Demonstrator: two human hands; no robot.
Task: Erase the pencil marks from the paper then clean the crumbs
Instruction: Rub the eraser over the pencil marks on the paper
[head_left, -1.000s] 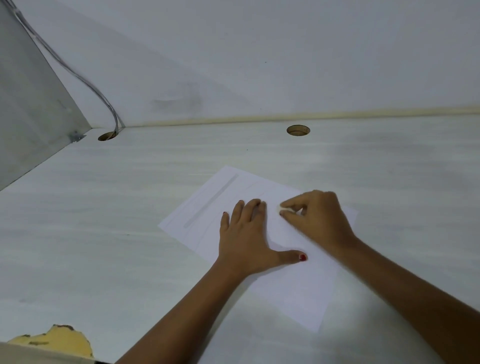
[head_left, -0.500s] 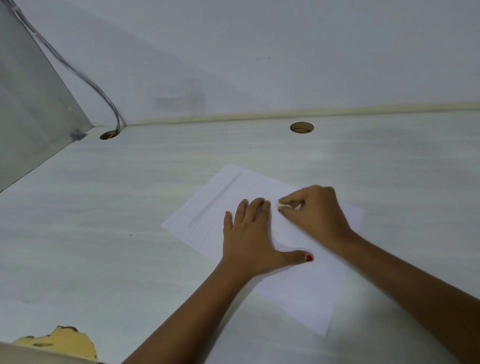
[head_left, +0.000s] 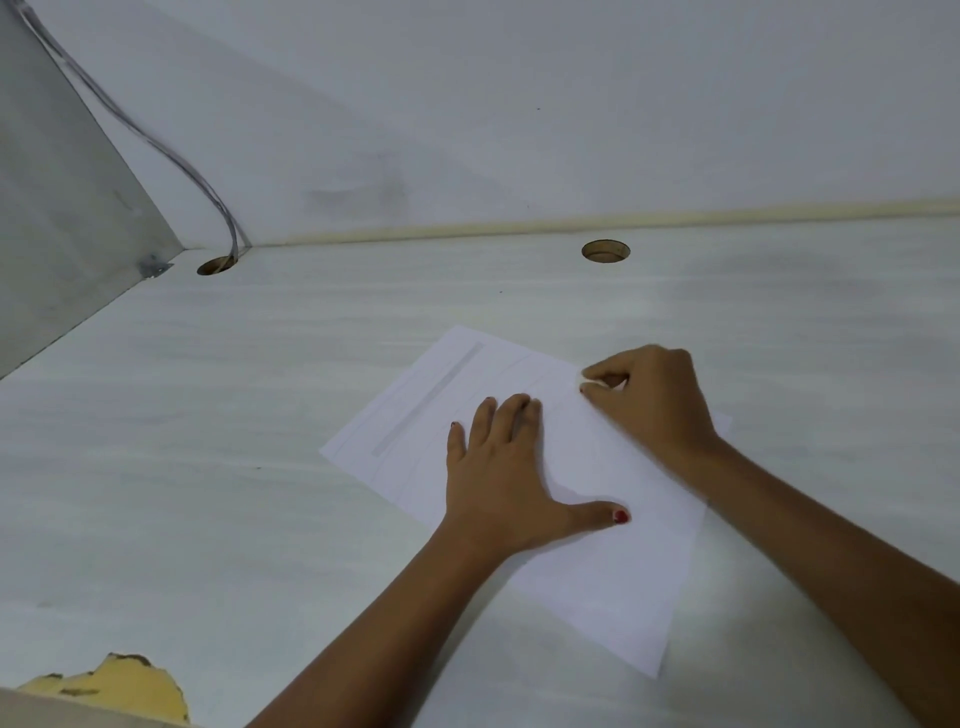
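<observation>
We see a white sheet of paper (head_left: 597, 545) lying flat on the pale desk (head_left: 208, 467), set at a slant so that its far corner points toward 11 o'clock and its near corner toward 5 o'clock. Our left hand (head_left: 498, 478) lies palm down on the sheet, fingers straight and close together pointing toward 12 o'clock, the thumb spread wide toward 3 o'clock with a red nail showing; it presses the paper and grips nothing. At 1 o'clock from it, parted from its fingertips by a narrow strip of paper, the right hand (head_left: 654, 400) rests near the sheet's far edge with its fingers curled, thumb and forefinger pinching a small white eraser (head_left: 589, 383) whose tip meets the paper. A faint grey band (head_left: 431, 400) runs along the sheet at 10 o'clock from the left hand, with thin pencil lines barely visible beside it; whether crumbs lie on the sheet we cannot tell. Toward 12 o'clock, near the wall, a round cable hole (head_left: 605, 252) opens in the desk, and a second hole (head_left: 215, 266) sits at 10 o'clock in the corner, where a grey cable (head_left: 171, 156) runs down the wall into it. A grey side panel (head_left: 62, 208) stands at 9 o'clock, and a chipped yellow patch (head_left: 124, 686) shows on the desk edge at 7 o'clock
</observation>
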